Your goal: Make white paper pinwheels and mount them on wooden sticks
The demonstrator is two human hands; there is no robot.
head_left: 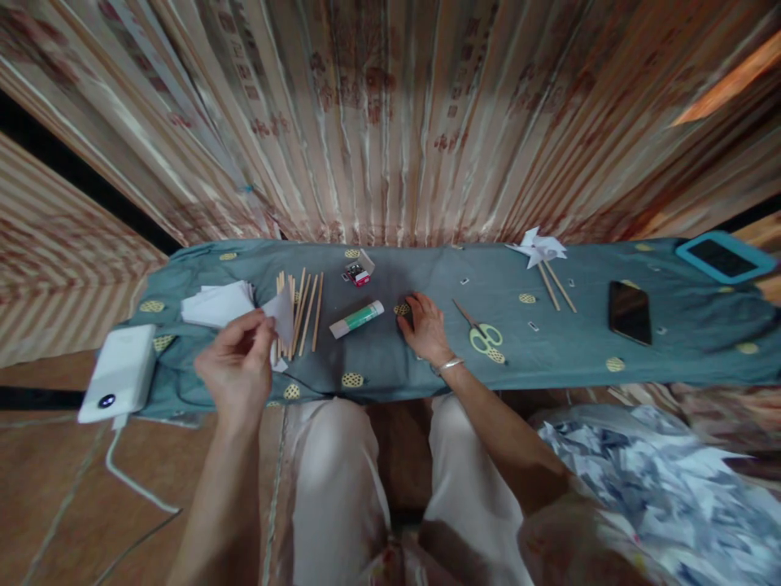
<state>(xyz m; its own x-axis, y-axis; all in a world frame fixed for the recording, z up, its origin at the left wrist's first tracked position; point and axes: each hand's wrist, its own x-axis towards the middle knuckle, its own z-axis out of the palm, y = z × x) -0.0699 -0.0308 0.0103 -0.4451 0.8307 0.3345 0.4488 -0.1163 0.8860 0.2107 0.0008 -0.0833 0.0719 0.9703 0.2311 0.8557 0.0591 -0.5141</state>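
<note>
My left hand [232,362] is raised at the left, pinching a small white piece of paper [281,316] between thumb and fingers. The paper is held over several thin wooden sticks [308,313] and hides part of them. Flat on the grey-green cloth [415,376] rests my right hand [425,327], fingers apart and holding nothing visible. A glue stick [357,319] lies to its left, and scissors [482,332] with light green handles lie to its right. Beyond my left hand is a stack of white paper [215,304].
A small open box [359,270] stands near the back. Paper pinwheels [538,247] on sticks lie at the right, before a phone [630,312] and a blue-framed tablet [725,256]. A white power bank [120,370] sits at the left edge; paper scraps [665,480] fill a bag below right.
</note>
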